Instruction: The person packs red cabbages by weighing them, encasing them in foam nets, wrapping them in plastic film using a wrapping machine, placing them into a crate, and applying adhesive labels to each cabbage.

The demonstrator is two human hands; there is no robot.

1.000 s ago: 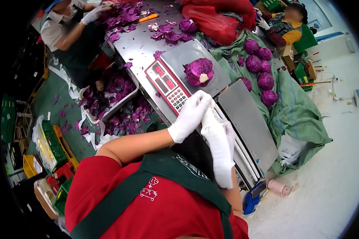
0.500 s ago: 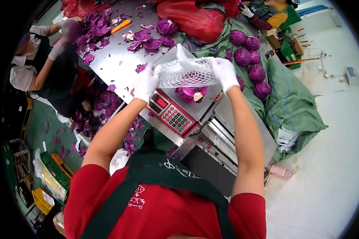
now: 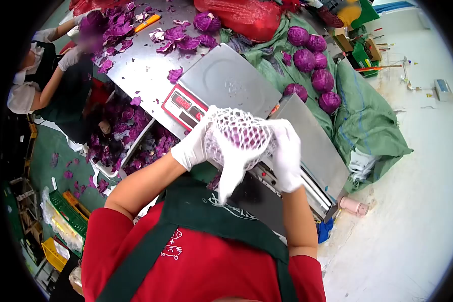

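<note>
A red cabbage (image 3: 249, 138) is wrapped in a white foam net sleeve (image 3: 232, 160), its purple surface showing through the mesh. The sleeve's loose end hangs down toward my apron. My gloved left hand (image 3: 196, 147) grips the netted cabbage from the left side. On the other side, my gloved right hand (image 3: 287, 156) is closed against it, its fingertips partly hidden. Both hands hold it in front of my chest, over the near edge of the scale. Behind them lies the scale's bare metal plate (image 3: 231, 80), with a red-framed control panel (image 3: 183, 104) partly covered by my hand.
Several red cabbages (image 3: 304, 60) rest on green sacking (image 3: 272, 65) at right. Loose leaves (image 3: 176, 43) and an orange-handled knife (image 3: 147, 23) lie on the metal table (image 3: 136, 63). A co-worker (image 3: 50, 80) handles a cabbage at left. A metal-topped machine (image 3: 312, 143) adjoins the scale.
The foam net, stretched between my hands above the cabbage, is now around it. Cabbage and hands have moved off the scale plate toward my body.
</note>
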